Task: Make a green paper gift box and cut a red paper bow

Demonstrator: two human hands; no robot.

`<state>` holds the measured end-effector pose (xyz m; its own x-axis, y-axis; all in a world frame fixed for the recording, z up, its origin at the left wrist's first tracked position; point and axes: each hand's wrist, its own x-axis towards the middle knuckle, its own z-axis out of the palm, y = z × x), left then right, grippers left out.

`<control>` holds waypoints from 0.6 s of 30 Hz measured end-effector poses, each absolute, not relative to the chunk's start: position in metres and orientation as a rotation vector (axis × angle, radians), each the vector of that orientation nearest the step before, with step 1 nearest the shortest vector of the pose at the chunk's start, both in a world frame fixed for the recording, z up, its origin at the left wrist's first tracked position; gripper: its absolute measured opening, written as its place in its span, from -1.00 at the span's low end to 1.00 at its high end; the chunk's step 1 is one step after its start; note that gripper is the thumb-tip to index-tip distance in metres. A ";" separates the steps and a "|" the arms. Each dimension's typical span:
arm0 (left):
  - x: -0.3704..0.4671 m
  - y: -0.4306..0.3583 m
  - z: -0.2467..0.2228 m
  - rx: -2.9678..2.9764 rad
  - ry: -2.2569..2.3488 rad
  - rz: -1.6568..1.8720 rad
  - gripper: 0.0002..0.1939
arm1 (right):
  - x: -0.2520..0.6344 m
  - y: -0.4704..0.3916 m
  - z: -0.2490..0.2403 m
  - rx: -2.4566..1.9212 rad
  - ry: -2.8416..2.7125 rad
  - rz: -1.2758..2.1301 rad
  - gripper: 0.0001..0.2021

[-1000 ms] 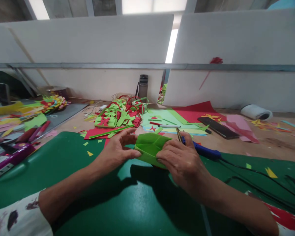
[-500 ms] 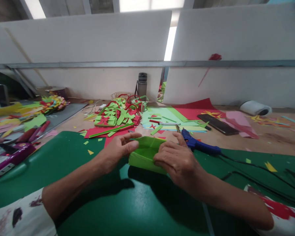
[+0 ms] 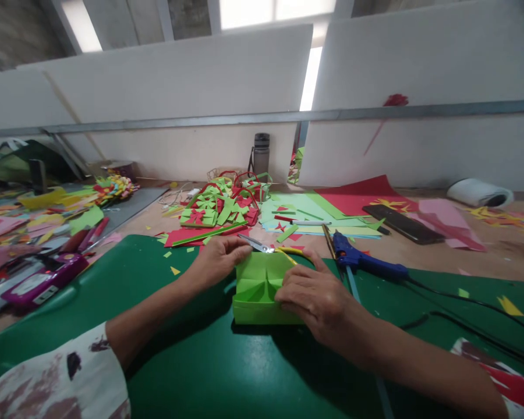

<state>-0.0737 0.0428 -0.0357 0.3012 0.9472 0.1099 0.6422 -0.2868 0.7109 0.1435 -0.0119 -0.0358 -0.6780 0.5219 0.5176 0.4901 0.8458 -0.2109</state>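
Observation:
A folded bright green paper box (image 3: 262,311) stands on the dark green mat, with creased walls and inner folds showing. My left hand (image 3: 218,259) pinches its upper left corner between thumb and fingers. My right hand (image 3: 312,285) grips its right side with the fingers curled over the edge. Scissors with yellow handles (image 3: 294,251) lie just behind the box, their blades pointing left. A blue glue gun (image 3: 369,260) rests to the right of my right hand.
Behind are red and green paper pieces (image 3: 218,203), pale paper sheets (image 3: 301,215), a black phone (image 3: 402,224) and a grey bottle (image 3: 261,154). A purple device (image 3: 46,282) lies left. A black cable (image 3: 471,299) crosses the right side.
The green paper box has been lowered and turned, so its inner folds now show. The scissors have come into sight behind it. The whole view has shifted slightly left.

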 end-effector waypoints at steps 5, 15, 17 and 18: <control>-0.087 0.088 -0.030 2.394 1.945 0.646 -0.65 | 0.142 -0.010 -0.038 -0.732 -2.435 0.067 -0.86; -0.090 0.122 -0.058 2.367 2.108 0.303 -0.74 | 0.147 -0.002 -0.043 -0.778 -2.410 0.067 -0.93; -0.090 0.121 -0.056 2.376 2.080 0.341 -0.74 | 0.146 -0.002 -0.043 -0.790 -2.422 0.052 -0.92; -0.090 0.119 -0.053 2.385 2.059 0.378 -0.78 | 0.146 -0.002 -0.043 -0.796 -2.429 0.043 -0.92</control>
<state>-0.0900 0.1189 -0.0532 0.1300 0.9712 0.1995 0.9788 -0.1579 0.1306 0.1458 -0.0017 -0.0427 -0.6559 0.5516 0.5153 0.5329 0.8219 -0.2014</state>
